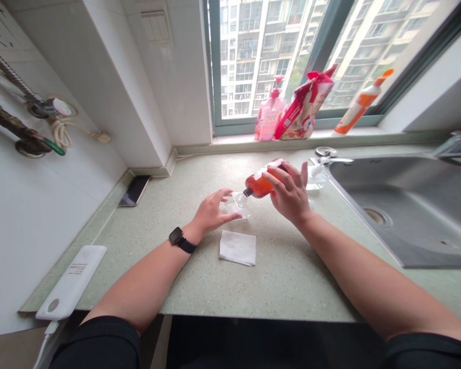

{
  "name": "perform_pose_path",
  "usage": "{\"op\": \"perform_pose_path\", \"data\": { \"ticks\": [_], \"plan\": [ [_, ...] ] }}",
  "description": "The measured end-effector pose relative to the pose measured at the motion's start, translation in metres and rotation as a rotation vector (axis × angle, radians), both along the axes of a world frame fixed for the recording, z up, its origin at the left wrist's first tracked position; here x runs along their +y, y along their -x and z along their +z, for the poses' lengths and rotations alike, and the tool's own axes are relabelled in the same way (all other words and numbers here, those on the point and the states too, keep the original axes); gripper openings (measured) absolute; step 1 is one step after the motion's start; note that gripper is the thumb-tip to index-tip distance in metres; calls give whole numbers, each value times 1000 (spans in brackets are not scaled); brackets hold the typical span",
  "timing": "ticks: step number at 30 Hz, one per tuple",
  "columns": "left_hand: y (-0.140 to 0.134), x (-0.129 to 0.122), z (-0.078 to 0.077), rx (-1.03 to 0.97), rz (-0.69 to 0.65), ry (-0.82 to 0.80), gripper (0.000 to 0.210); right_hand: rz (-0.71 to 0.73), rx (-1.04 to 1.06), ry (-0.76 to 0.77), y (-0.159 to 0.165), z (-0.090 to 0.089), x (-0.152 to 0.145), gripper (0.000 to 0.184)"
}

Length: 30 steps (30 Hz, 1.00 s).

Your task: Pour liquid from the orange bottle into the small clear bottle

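Observation:
My right hand (290, 195) grips a bottle of orange-red liquid (259, 184), tipped with its dark neck pointing down and left. The bottle's mouth is right at the top of a small clear plastic container (238, 207) on the counter. Thumb and fingers of my left hand (214, 211) are curved around that container from the left, holding it. Whether liquid is flowing is too small to make out. A folded white tissue (237, 248) lies just in front of the container. Behind my right hand is a clear and white object (315, 177), partly hidden.
A steel sink (415, 215) is set into the counter (292, 287) at right. Along the windowsill stand a pink pump bottle (269, 118), a red-and-white bag (305, 110) and an orange-white bottle (357, 110). A phone (134, 190) and a cabled white power bank (72, 282) lie at left.

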<state>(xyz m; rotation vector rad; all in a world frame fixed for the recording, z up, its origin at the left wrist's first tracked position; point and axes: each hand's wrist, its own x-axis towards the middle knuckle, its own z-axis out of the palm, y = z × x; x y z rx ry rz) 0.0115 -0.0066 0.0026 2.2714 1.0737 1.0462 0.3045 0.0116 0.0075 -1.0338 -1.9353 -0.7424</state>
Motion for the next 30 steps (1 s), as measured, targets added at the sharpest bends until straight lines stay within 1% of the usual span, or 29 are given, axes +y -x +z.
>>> {"op": "perform_pose_path", "data": {
  "ticks": [6, 21, 27, 30],
  "plan": [
    [0, 1, 0, 3, -7, 10, 73, 12, 21, 21, 0, -1, 0, 89],
    [1, 1, 0, 13, -4, 4, 74, -3, -1, -19, 0, 0, 1, 84],
    [0, 0, 1, 13, -3, 4, 74, -30, 5, 39, 0, -1, 0, 90],
    [1, 0, 0, 16, -3, 2, 74, -26, 10, 42, 0, -1, 1, 91]
  ]
}}
